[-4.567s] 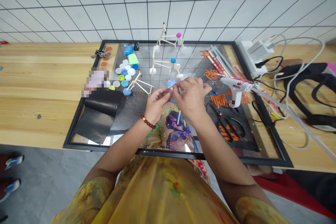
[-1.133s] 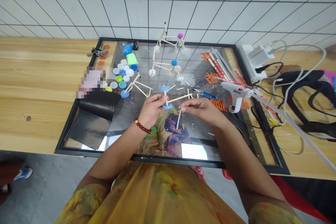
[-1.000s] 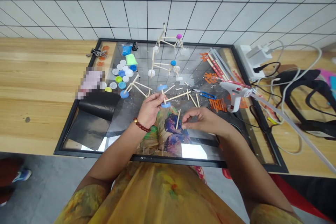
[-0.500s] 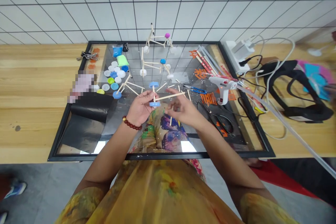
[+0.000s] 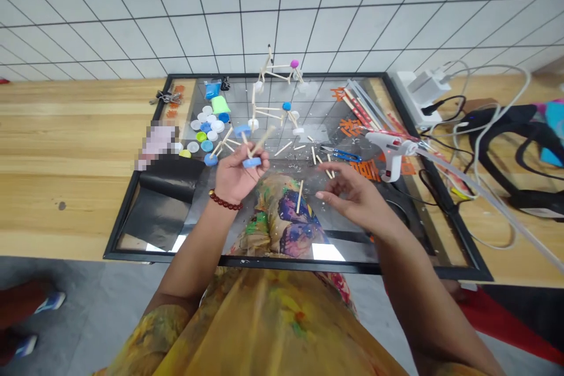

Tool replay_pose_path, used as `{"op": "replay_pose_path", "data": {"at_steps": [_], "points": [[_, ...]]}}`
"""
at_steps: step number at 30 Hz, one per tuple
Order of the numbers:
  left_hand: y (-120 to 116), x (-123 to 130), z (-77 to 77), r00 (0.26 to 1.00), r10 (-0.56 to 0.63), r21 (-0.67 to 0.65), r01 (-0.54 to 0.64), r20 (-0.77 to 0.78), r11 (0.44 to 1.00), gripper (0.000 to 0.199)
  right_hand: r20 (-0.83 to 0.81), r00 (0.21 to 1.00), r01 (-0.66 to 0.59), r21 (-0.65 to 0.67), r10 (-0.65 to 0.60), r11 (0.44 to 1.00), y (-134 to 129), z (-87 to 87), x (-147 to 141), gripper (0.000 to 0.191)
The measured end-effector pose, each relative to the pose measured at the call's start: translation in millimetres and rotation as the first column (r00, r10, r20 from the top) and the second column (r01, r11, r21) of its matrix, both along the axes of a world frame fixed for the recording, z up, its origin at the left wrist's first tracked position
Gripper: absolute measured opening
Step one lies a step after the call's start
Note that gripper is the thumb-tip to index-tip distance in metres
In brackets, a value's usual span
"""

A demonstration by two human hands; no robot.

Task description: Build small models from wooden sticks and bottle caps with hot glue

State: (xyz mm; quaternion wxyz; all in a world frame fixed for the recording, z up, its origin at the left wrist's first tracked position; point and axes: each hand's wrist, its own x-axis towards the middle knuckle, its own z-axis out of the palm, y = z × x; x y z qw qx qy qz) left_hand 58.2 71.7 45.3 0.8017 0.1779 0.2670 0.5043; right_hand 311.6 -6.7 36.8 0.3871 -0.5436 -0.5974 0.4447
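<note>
My left hand (image 5: 237,176) grips a small frame of wooden sticks with blue bottle caps (image 5: 252,162) as wheels at both ends of its axle. One stick of that frame points up and to the right, slightly blurred. My right hand (image 5: 352,197) is empty, its fingers curved and apart, over the glass near a few short cut sticks (image 5: 329,167). A longer loose stick (image 5: 300,197) lies between the hands. Behind my left hand stands another stick frame (image 5: 227,140) with a blue cap wheel.
Two bike-like stick models (image 5: 268,110) stand at the back. Loose bottle caps (image 5: 207,145) and black sheeting (image 5: 154,217) lie left. On the right are blue-handled snips (image 5: 346,154), a hot glue gun (image 5: 392,153) and a power strip (image 5: 412,100) with cables.
My right hand has moved away from the stick frame, rightward over the glass. My left hand still holds the frame, now tilted with its stick pointing more upward. The view has shifted slightly.
</note>
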Motion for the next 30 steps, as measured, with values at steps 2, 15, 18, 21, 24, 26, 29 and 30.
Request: {"op": "replay_pose_path", "data": {"at_steps": [2,15,18,21,24,26,29,30], "points": [[-5.3,7.0,-5.2,0.993,-0.121,0.022,0.121,-0.013,0.992,0.010,-0.058,0.996,-0.064,0.035,0.066,0.997,8.9,0.8,-27.5,0.072],[-10.3,14.4,-4.3,0.992,-0.091,0.092,0.083,0.087,0.992,0.022,-0.178,0.970,0.173,0.021,-0.167,0.985,24.1,-16.8,-49.4,0.030],[-12.2,17.3,-6.8,0.990,-0.120,0.086,0.114,0.072,0.990,0.021,0.051,0.990,0.113,0.296,-0.133,0.948,29.3,-9.5,-68.1,0.044],[-13.9,19.0,-9.3,0.993,-0.116,0.068,0.114,0.022,0.991,0.023,0.195,0.970,0.046,0.438,-0.145,0.898,39.0,-4.0,-89.1,0.038],[-12.6,15.5,-9.0,0.993,-0.111,0.083,0.107,0.035,0.991,0.020,0.085,0.991,0.050,0.449,-0.098,0.892,40.5,0.9,-88.8,0.015],[-9.4,9.5,-6.8,0.994,-0.079,0.101,0.071,0.071,0.992,0.017,-0.075,0.993,0.107,0.340,-0.087,0.934,32.1,3.2,-69.2,0.017],[-1.7,-4.0,-1.3,0.993,0.061,0.125,-0.073,0.103,0.989,0.015,-0.241,0.891,0.429,0.173,-0.385,0.886,5.8,3.0,-16.2,0.017],[1.1,-9.0,0.6,0.987,0.124,0.138,-0.138,0.105,0.981,0.015,-0.250,0.825,0.551,0.151,-0.507,0.821,-5.4,2.4,4.0,0.016]]}}
